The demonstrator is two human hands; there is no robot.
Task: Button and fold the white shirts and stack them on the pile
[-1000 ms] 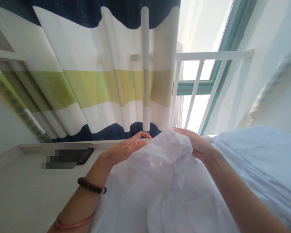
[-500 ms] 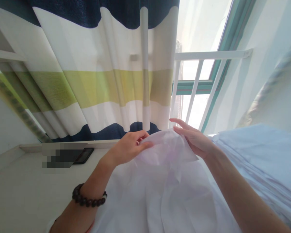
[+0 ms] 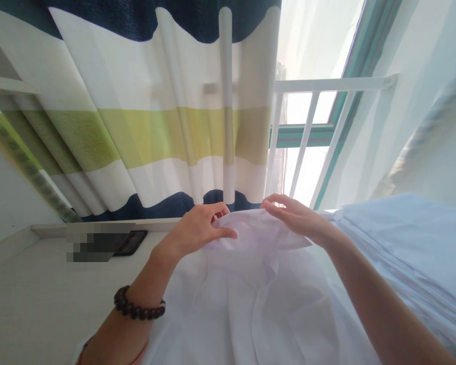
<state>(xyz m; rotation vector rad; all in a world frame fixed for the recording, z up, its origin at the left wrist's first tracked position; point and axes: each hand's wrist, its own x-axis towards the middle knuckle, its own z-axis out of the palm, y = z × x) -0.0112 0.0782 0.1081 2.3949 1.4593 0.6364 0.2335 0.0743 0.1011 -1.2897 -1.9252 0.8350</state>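
A white shirt (image 3: 247, 304) lies spread out before me, its front strip running down the middle. Its collar (image 3: 256, 228) stands up at the far end, thin and faintly pinkish in the light. My left hand (image 3: 199, 228) is closed on the collar's left part, thumb in front and fingers behind. At the collar's top edge, right of centre, my right hand (image 3: 300, 218) pinches the cloth between thumb and fingers. The fingertips behind the collar are partly hidden. A dark bead bracelet (image 3: 139, 306) circles my left wrist.
A stack of folded pale cloth (image 3: 410, 243) lies on the right. A black phone-like object (image 3: 131, 243), partly blurred out, rests on the white surface (image 3: 41, 304) at left. Behind are a striped curtain (image 3: 155, 137), white railings (image 3: 304, 142) and a green-framed window.
My right hand has moved slightly left along the collar, and its raised fingers have curled in toward the thumb. The collar's top edge has dropped and flattened. My left hand stays nearly in place.
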